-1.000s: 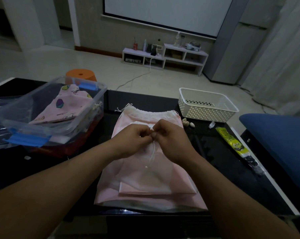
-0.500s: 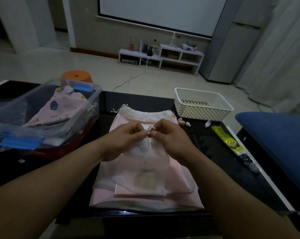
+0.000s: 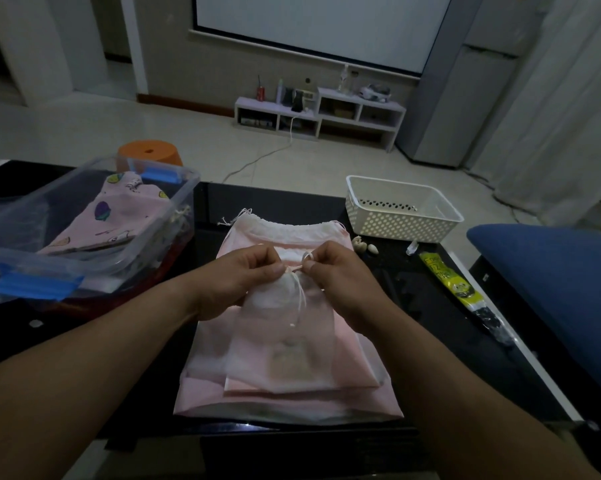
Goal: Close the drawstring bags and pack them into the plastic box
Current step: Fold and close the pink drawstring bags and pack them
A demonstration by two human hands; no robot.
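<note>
Left of the stack, box: clear plastic, open top, blue latches. One printed bag already lies inside.
Left hand: over the stack's far half. Thumb and fingers are clamped on the gathered neck of the bag.
Bag: small, sheer and white. It drapes from both hands down onto the stack, and the neck is bunched nearly shut. Something pale and flat shows through low down; can't tell what.
Cord: thin and pale. The tail hangs from the neck down the front of the bag.
Stack: bigger pink bags lying flat on the dark table, mouths at the far edge. Can't tell how far those are drawn.
Right hand: just beside the left hand. Fingertips pinch the cord right at the neck, with a small loop above them.
Handling, my read: featherweight, limp, no stiffness, so it won't hold shape. The mesh looks snag-prone and the cord is thin, so pull steadily rather than yank.
Where to hold: anchor the neck with one hand and draw the cord with the other. To carry it, pinch the cinched neck and let the body hang; it should fold flat in the box.
Right of the stack: white basket, a few shells in front of it, and a yellow packet further right. All are clear of the hands.
</note>
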